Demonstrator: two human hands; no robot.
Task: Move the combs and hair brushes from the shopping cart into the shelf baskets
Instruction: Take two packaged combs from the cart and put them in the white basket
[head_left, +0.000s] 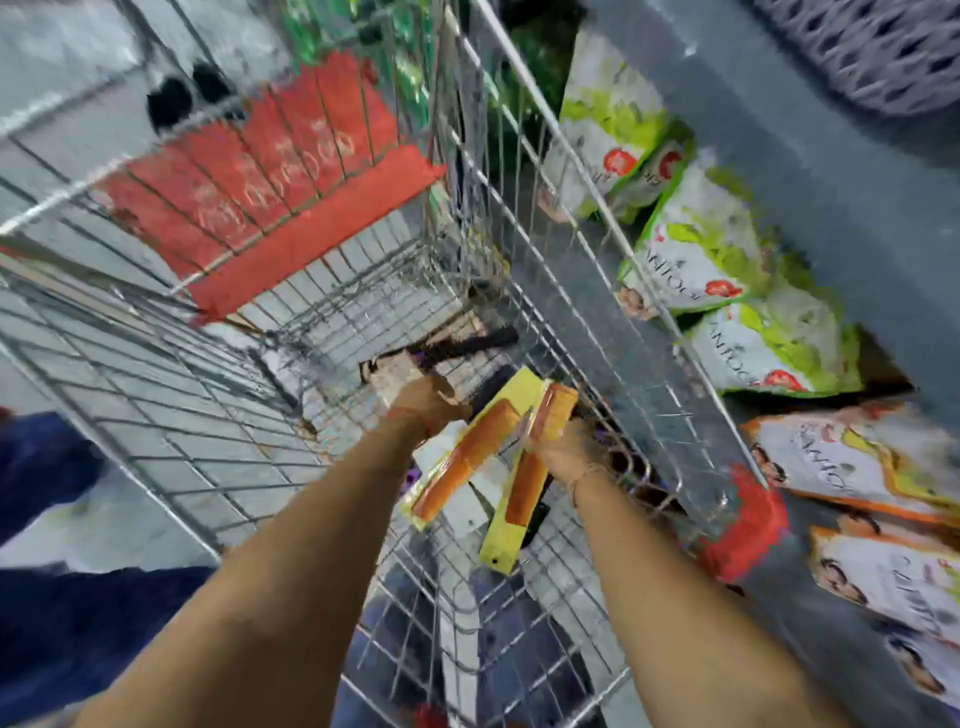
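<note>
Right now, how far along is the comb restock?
Done: nothing visibly shelved; the baskets are out of clear view. In hand: left hand and right hand each hold an orange comb on a yellow card, over the cart. Left: a dark brush and other packs remain inside.

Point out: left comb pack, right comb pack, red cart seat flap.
left comb pack (467, 462), head view, on the orange comb.
right comb pack (524, 491), head view, on the orange comb's lower half.
red cart seat flap (270, 171), head view, on the red panel's middle.
</note>
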